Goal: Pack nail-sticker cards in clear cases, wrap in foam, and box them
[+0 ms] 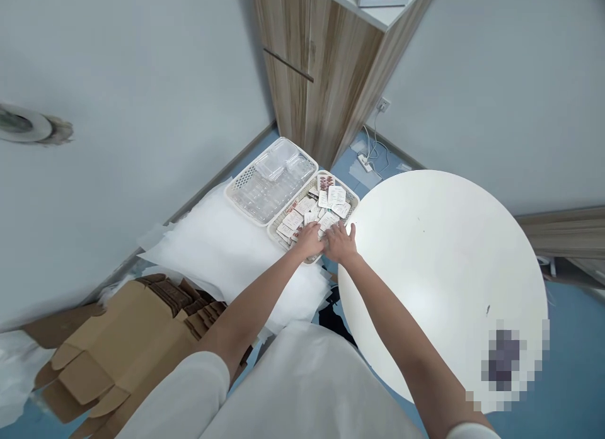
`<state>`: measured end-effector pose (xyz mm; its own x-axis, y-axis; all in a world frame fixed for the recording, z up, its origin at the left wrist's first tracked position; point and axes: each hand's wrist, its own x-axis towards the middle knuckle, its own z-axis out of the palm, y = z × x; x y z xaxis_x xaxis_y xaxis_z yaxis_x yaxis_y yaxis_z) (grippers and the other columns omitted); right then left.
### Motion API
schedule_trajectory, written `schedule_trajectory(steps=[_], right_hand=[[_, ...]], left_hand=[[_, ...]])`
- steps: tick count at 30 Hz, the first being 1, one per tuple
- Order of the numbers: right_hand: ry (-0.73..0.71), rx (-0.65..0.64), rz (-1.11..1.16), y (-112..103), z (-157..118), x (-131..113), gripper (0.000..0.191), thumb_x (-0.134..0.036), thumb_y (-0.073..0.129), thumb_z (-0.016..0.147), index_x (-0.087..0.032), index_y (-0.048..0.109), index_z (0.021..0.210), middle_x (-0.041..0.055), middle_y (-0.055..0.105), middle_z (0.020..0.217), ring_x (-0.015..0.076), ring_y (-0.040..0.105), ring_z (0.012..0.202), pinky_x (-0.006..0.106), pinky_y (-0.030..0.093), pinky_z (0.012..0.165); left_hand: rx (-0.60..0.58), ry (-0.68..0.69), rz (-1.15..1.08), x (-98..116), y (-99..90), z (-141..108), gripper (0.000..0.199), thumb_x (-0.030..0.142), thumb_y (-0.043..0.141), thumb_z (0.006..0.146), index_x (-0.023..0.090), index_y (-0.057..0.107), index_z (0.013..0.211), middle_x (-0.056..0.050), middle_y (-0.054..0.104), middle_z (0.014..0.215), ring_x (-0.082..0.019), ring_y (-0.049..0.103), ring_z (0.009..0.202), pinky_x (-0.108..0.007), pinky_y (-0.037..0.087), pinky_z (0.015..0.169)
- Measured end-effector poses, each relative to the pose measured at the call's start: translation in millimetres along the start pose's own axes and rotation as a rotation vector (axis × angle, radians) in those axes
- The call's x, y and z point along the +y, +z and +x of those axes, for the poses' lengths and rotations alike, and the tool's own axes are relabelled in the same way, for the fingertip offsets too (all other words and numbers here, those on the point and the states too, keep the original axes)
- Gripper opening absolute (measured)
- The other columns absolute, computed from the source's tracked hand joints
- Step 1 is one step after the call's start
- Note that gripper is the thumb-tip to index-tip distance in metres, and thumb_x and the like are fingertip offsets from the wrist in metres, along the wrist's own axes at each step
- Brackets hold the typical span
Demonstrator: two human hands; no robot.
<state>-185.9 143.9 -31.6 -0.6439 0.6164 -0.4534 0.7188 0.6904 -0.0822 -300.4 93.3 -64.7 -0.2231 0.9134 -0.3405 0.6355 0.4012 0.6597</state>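
A white basket holds several small printed cards, lying loose and overlapping. At its near end, my left hand rests on the cards, with its fingers reaching down among them. Close beside it, my right hand lies palm down over the cards, and its outer finger is spread away to the right. Neither hand visibly lifts a card, though the fingertips are partly hidden. A second white basket adjoins the first on the left, and clear plastic boxes fill it.
To the right stands a round white table with a blurred dark item near its edge. White sheeting lies on the left, by flattened cardboard boxes. A wood-grain cabinet fills the corner; a power strip lies on the floor.
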Motion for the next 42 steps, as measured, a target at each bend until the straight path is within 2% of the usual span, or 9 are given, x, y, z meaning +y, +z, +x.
schedule_trajectory(steps=[8, 15, 20, 24, 27, 30, 36, 39, 42], right_hand=[[-0.049, -0.007, 0.110, -2.4, 7.6, -12.1, 0.062, -0.050, 0.047, 0.075, -0.025, 0.034, 0.130, 0.0123, 0.029, 0.139, 0.0329, 0.019, 0.128, 0.059, -0.002, 0.098], [-0.052, 0.172, 0.304, 4.6, 11.8, -16.6, 0.047, -0.042, 0.048, 0.078, -0.024, 0.045, 0.121, 0.0111, 0.036, 0.135, 0.0270, 0.032, 0.122, 0.053, 0.012, 0.098], [-0.057, 0.308, 0.333, 10.3, 12.7, -12.9, 0.041, -0.031, 0.051, 0.076, -0.022, 0.048, 0.117, 0.0116, 0.041, 0.132, 0.0253, 0.037, 0.119, 0.047, 0.021, 0.096], [-0.063, 0.371, 0.348, 7.5, 6.6, -11.1, 0.043, -0.031, 0.053, 0.076, -0.021, 0.048, 0.117, 0.0118, 0.042, 0.130, 0.0256, 0.038, 0.117, 0.041, 0.028, 0.092], [-0.042, 0.402, 0.352, -1.6, -2.1, -12.1, 0.053, -0.038, 0.056, 0.074, -0.022, 0.043, 0.122, 0.0115, 0.041, 0.131, 0.0279, 0.038, 0.115, 0.041, 0.031, 0.088], [-0.039, 0.418, 0.341, -14.4, -14.1, -13.3, 0.064, -0.042, 0.058, 0.071, -0.022, 0.036, 0.128, 0.0113, 0.038, 0.134, 0.0296, 0.039, 0.111, 0.041, 0.033, 0.084], [-0.089, 0.449, 0.355, -32.0, -48.0, -1.5, 0.066, -0.032, 0.058, 0.071, -0.019, 0.032, 0.130, 0.0120, 0.043, 0.129, 0.0284, 0.043, 0.105, 0.041, 0.035, 0.083], [-0.107, 0.509, 0.482, -33.6, -73.4, 14.5, 0.066, -0.029, 0.057, 0.070, -0.017, 0.032, 0.130, 0.0128, 0.045, 0.126, 0.0277, 0.043, 0.107, 0.042, 0.036, 0.086], [-0.110, 0.529, 0.713, -30.1, -108.7, 34.1, 0.067, -0.032, 0.059, 0.069, -0.019, 0.032, 0.128, 0.0123, 0.045, 0.125, 0.0249, 0.047, 0.104, 0.042, 0.038, 0.087]], left_hand=[[0.098, -0.226, -0.455, -12.1, -10.1, -1.0, 0.039, 0.020, 0.061, 0.058, 0.016, 0.064, 0.097, -0.008, 0.061, 0.107, -0.022, 0.054, 0.100, -0.029, 0.040, 0.085], [0.142, -0.393, -0.921, -31.7, -19.2, -17.1, 0.036, 0.019, 0.057, 0.062, 0.013, 0.065, 0.096, -0.002, 0.063, 0.065, -0.013, 0.057, 0.063, -0.024, 0.043, 0.060], [0.222, -0.403, -0.979, -34.1, -23.3, -26.7, 0.028, 0.024, 0.060, 0.061, 0.014, 0.069, 0.086, -0.001, 0.065, 0.069, -0.013, 0.056, 0.067, -0.024, 0.042, 0.063], [0.240, -0.363, -0.986, -30.7, -29.2, -31.9, 0.027, 0.028, 0.062, 0.061, 0.014, 0.070, 0.083, -0.003, 0.067, 0.073, -0.015, 0.058, 0.074, -0.026, 0.042, 0.069], [0.212, -0.277, -0.980, -22.6, -34.2, -36.6, 0.026, 0.029, 0.062, 0.063, 0.015, 0.070, 0.083, -0.002, 0.066, 0.069, -0.016, 0.059, 0.075, -0.027, 0.043, 0.072], [0.175, -0.150, -0.934, -8.9, -36.4, -43.2, 0.023, 0.028, 0.061, 0.064, 0.016, 0.070, 0.081, -0.004, 0.066, 0.078, -0.017, 0.059, 0.080, -0.028, 0.044, 0.075], [0.147, 0.118, -0.801, 26.8, -31.8, -65.3, 0.018, 0.025, 0.062, 0.064, 0.017, 0.069, 0.078, -0.007, 0.065, 0.089, -0.020, 0.059, 0.088, -0.032, 0.045, 0.079], [0.090, 0.120, -0.917, 45.2, -22.8, -79.4, 0.026, 0.028, 0.064, 0.064, 0.016, 0.066, 0.087, -0.008, 0.065, 0.092, -0.020, 0.059, 0.089, -0.033, 0.044, 0.082], [0.036, -0.016, -1.036, 64.9, -5.2, -93.6, 0.037, 0.035, 0.061, 0.069, 0.016, 0.060, 0.100, -0.010, 0.062, 0.102, -0.021, 0.058, 0.094, -0.033, 0.044, 0.080]])
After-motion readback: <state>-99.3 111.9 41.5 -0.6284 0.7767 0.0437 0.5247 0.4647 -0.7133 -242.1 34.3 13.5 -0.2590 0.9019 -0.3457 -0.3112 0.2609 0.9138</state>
